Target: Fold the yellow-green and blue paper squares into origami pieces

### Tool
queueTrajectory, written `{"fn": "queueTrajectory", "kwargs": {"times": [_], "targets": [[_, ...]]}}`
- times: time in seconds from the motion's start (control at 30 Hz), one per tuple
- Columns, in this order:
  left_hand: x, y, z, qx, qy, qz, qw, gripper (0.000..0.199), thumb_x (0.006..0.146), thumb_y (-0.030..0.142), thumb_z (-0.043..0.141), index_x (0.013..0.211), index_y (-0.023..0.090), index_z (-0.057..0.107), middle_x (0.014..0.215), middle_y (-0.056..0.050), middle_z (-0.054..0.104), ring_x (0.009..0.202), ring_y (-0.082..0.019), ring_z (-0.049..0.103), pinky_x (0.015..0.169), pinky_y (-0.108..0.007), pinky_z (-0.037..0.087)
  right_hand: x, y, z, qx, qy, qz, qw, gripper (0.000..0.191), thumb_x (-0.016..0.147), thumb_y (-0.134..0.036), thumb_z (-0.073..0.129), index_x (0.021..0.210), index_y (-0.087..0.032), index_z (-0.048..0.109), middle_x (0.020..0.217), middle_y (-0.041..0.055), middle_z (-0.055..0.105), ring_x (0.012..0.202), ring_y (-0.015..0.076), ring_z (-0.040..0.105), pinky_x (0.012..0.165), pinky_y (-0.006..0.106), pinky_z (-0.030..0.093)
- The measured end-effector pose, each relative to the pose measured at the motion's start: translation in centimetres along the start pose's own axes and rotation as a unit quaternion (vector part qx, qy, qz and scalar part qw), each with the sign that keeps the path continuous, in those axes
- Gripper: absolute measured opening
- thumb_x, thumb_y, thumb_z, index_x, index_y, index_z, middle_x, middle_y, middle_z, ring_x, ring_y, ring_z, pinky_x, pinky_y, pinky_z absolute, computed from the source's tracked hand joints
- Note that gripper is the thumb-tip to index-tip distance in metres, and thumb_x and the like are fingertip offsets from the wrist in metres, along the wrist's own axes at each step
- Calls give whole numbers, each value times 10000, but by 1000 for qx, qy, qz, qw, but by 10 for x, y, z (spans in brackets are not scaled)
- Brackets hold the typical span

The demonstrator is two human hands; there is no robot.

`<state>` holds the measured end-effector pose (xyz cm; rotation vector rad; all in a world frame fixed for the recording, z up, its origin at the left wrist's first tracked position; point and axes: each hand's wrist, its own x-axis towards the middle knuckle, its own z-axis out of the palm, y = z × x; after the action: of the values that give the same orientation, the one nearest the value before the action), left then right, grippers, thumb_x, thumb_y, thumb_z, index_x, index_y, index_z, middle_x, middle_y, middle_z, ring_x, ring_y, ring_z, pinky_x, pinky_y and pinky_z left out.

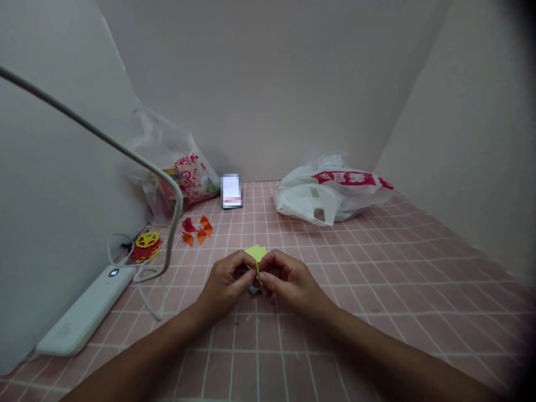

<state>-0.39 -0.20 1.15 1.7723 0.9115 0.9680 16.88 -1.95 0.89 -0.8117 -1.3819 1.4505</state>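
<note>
Between my hands is a small piece of yellow paper [257,252], pinched at its near edge where a fold shows. My left hand [228,282] grips it from the left with thumb and forefinger. From the right, my right hand [288,277] pinches the same paper, the two thumbs nearly touching. Part of the paper is hidden behind the fingers. A bit of bluish paper [253,290] shows just below the fingertips. Farther off to the left lie several folded orange paper pieces [201,234] and a red folded piece [188,225].
A white power bank [86,312] with a cable [173,206] lies at the left. Beside it are yellow and red cut-out shapes [146,243]. Plastic bags stand back left [192,173] and back right [335,192]. A phone [231,191] leans at the back of the pink checked tabletop [355,268].
</note>
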Motion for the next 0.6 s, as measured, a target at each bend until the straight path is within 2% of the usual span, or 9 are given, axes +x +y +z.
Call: {"fn": "queueTrajectory", "kwargs": {"times": [0.6], "targets": [[0, -1, 0, -28, 4, 3, 1000, 67, 867, 209, 602, 829, 154, 605, 702, -13, 649, 626, -135, 641, 603, -247, 505, 0, -3, -1, 11, -1, 13, 1000, 148, 826, -306, 642, 827, -184, 559, 695, -22, 599, 560, 98, 575, 553, 248, 470]]}}
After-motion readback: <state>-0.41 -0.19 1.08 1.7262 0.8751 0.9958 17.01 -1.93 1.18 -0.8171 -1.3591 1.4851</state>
